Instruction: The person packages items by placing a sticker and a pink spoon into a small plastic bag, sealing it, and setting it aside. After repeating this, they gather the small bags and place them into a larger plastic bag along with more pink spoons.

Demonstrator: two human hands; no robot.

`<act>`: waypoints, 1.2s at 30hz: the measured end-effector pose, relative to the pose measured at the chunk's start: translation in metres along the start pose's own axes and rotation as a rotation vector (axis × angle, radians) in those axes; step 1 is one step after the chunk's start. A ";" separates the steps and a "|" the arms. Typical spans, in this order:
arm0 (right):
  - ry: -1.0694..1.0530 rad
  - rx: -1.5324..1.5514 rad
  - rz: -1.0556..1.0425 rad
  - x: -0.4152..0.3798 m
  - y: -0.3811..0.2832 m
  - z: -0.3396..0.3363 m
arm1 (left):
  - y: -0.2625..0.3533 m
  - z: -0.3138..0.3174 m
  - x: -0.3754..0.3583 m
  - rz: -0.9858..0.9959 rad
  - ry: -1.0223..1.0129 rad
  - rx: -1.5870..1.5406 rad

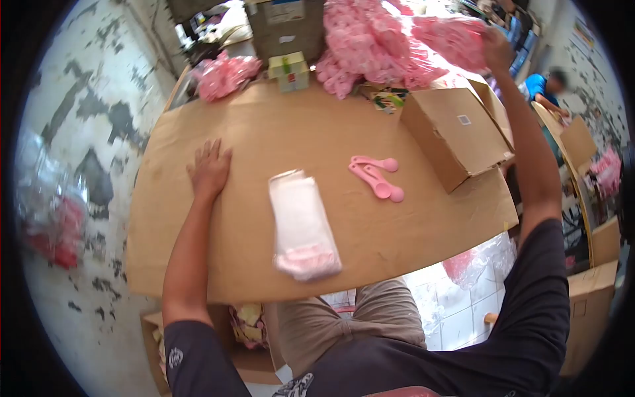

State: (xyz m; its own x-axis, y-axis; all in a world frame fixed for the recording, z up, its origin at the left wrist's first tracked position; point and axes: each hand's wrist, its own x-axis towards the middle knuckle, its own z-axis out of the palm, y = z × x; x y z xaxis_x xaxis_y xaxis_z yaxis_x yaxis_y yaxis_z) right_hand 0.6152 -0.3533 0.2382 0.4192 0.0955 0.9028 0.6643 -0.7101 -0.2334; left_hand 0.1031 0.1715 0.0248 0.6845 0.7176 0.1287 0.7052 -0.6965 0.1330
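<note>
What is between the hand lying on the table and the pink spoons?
The stack of clear bags lies on the cardboard table between the flat left hand and the pink spoons.

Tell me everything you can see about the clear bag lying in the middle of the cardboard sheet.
The clear bag is a long, flat plastic pouch, slightly blurred, lying on the brown cardboard sheet. It runs lengthwise toward the person, angled a little. Its upper part looks whitish and nearly empty; pale pink contents gather at the near end, by the sheet's edge. No hand touches it: the left hand rests flat on the cardboard beside it, and the pink spoons lie apart on its other side.
</note>
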 end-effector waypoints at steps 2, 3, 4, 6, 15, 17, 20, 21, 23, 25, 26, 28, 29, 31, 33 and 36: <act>-0.001 -0.038 -0.016 -0.006 -0.024 -0.050 | 0.000 0.001 0.000 0.003 0.019 -0.024; 0.008 0.201 -0.135 0.001 0.004 -0.058 | -0.002 0.002 0.000 0.007 0.036 -0.040; -0.052 0.248 -0.052 -0.005 -0.019 -0.082 | -0.003 0.001 0.000 -0.019 0.037 -0.047; -0.138 0.492 0.054 -0.023 -0.060 -0.136 | -0.003 0.001 -0.001 -0.006 0.056 -0.082; -0.520 1.097 0.342 -0.099 -0.259 -0.166 | -0.048 0.030 0.018 0.066 0.238 -1.160; -0.485 1.184 0.299 -0.119 -0.299 -0.145 | -0.050 0.015 -0.004 -0.035 0.205 -1.527; -0.515 1.293 0.332 -0.159 -0.377 -0.146 | -0.037 -0.029 -0.086 -0.250 0.232 -1.998; -0.526 1.307 0.348 -0.173 -0.396 -0.140 | -0.028 -0.052 -0.123 -0.343 0.311 -2.117; -0.360 1.338 0.256 -0.207 -0.450 -0.142 | -0.019 -0.083 -0.191 -0.244 0.452 -2.082; -0.401 1.295 0.182 -0.250 -0.488 -0.145 | -0.020 -0.088 -0.228 -0.152 0.594 -2.046; -0.503 1.290 0.173 -0.280 -0.505 -0.134 | -0.023 -0.085 -0.242 -0.035 0.586 -1.967; -0.703 1.276 0.090 -0.332 -0.533 -0.130 | -0.035 -0.073 -0.248 0.176 0.507 -1.883; -0.798 1.262 0.018 -0.351 -0.542 -0.141 | -0.045 -0.067 -0.254 0.168 0.533 -1.869; -0.877 1.355 -0.003 -0.369 -0.550 -0.154 | -0.058 -0.064 -0.266 -0.132 0.335 -1.829; -0.933 1.430 -0.025 -0.367 -0.551 -0.167 | -0.066 -0.062 -0.272 -0.118 0.347 -1.831; -1.083 1.445 0.039 -0.369 -0.532 -0.190 | -0.079 -0.039 -0.270 -0.139 0.463 -1.649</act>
State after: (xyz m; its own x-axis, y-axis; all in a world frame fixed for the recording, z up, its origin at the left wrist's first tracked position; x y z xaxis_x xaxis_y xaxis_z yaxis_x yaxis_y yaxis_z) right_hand -0.0107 -0.1434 0.0975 0.2277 0.8799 0.4171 0.3541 0.3242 -0.8772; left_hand -0.1442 0.0331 0.0177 0.3237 0.9149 0.2412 -0.3732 -0.1107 0.9211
